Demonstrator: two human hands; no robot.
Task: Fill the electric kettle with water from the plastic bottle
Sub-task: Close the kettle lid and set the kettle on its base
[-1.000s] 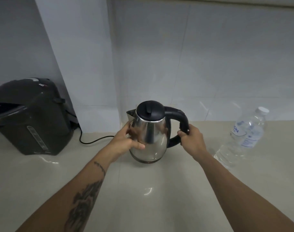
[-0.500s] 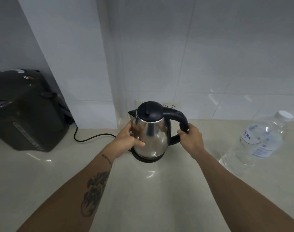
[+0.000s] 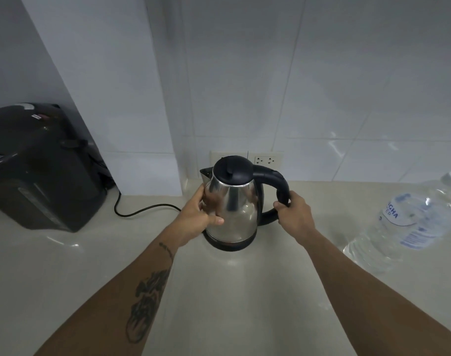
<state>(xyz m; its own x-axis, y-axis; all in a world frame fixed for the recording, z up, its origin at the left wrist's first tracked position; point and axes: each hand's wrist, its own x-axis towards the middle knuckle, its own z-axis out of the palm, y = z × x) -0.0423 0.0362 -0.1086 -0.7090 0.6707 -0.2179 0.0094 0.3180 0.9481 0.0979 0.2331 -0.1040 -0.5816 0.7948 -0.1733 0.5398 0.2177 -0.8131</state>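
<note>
Dim, even light; soft glare on the counter (image 3: 65,265) and wall tiles (image 3: 347,98), wide-angle bending at edges

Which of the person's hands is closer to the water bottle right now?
The right hand. It grips the kettle by its black handle, on the side facing the water bottle, with bare counter between them. The left hand is on the kettle's far side, pressed against its steel body.
</note>
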